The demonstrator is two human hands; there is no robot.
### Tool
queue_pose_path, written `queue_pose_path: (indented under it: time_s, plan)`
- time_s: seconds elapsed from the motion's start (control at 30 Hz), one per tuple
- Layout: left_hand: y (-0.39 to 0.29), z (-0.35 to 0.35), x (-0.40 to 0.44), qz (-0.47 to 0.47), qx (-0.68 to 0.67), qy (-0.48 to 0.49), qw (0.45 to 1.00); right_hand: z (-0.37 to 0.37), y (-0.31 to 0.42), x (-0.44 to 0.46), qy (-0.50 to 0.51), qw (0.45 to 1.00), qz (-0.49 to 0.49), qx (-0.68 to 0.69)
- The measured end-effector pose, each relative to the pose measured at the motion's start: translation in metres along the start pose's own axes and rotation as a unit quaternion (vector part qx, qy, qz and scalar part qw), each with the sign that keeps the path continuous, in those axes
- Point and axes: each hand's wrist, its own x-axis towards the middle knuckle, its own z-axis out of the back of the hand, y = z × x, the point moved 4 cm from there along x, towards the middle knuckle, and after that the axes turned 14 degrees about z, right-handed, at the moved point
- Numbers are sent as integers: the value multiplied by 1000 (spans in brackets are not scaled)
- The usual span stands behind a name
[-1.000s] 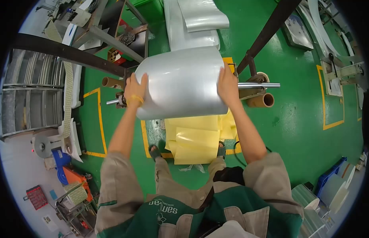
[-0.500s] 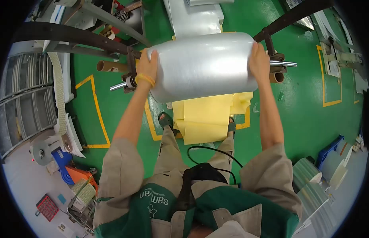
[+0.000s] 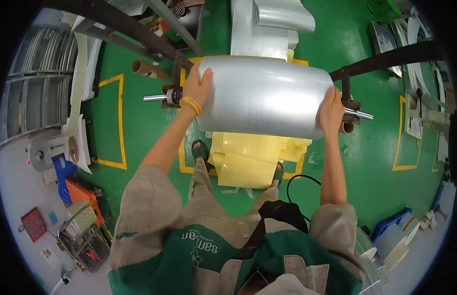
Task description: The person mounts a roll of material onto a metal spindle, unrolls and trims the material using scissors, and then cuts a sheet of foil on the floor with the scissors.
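A wide silvery roll [image 3: 265,98] sits on a metal shaft [image 3: 358,114] whose ends stick out on both sides of a dark frame. My left hand [image 3: 197,90], with a yellow band at the wrist, grips the roll's left end, thumb apart on its face. At the right end my right hand [image 3: 331,110] is wrapped against the edge. Both palms are hidden. Beneath the roll, crumpled yellow sheet [image 3: 250,160] lies on the floor between my feet. Silvery sheet [image 3: 263,37] stretches across the floor beyond the roll.
Dark frame beams [image 3: 385,61] rise at both sides. A cardboard tube [image 3: 149,69] lies left of the roll. A black cable [image 3: 299,178] loops near my right foot. Shelving [image 3: 36,103] stands at the far left, and a blue rack [image 3: 390,222] is at lower right.
The view has shifted, and the roll with both hands appears farther right than a second ago. It now tilts down toward the right. Both hands remain at its ends.
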Motion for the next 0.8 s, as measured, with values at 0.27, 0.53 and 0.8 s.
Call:
queue_pose_path:
  time_s: [0.27, 0.53, 0.8]
  plan:
    - [-10, 2, 8, -16, -21, 45, 999, 0, -27, -10, 18, 999, 4, 39]
    - [29, -4, -29, -106, -107, -8, 989, -1, -3, -27, -28, 999, 17, -3]
    - [7, -11, 53, 100, 62, 133, 984, -16, -9, 52, 197, 980, -22, -36]
